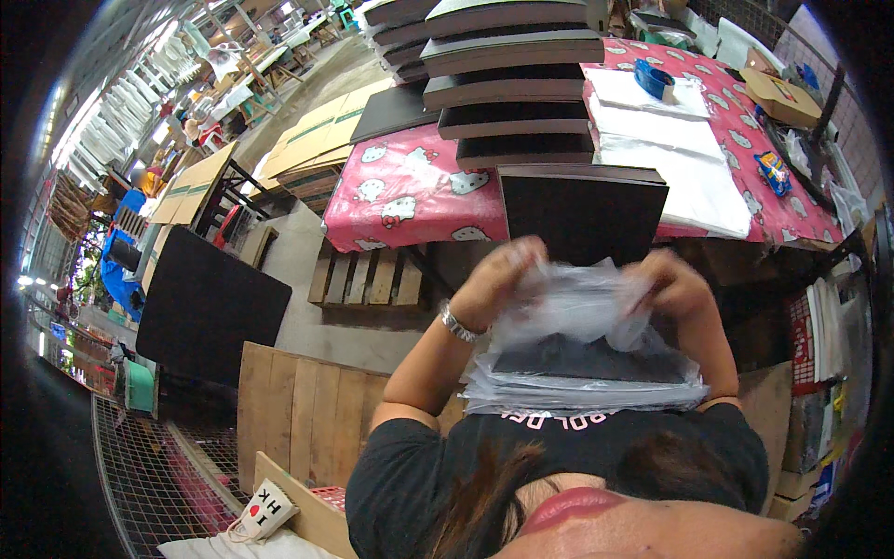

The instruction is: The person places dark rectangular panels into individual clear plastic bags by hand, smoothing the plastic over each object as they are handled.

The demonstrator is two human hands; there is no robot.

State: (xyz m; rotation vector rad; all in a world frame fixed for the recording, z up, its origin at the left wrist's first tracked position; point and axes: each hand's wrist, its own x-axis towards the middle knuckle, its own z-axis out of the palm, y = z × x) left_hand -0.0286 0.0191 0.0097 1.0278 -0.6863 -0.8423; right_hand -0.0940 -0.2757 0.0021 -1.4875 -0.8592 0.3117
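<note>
A transparent plastic bag [579, 300] is stretched between my two hands in front of my chest. My left hand [507, 275], with a metal watch band at its wrist, has its fingers closed on one side of the plastic. On the opposite side, my right hand [669, 279] pinches it, somewhat smeared by motion. Right below lies a pile of flat black pieces in plastic sleeves [587, 373], close against my body. Just beyond my hands, a black board [585, 210] leans at the near edge of the table, its lower part hidden behind the plastic.
Tall stacks of black boards [512, 88] stand on a table with a pink patterned cloth [410, 191]. White sheets [666, 168] with a blue tape roll [655, 80] lie to their right. A wooden pallet [368, 279] and a dark panel [214, 307] are at left.
</note>
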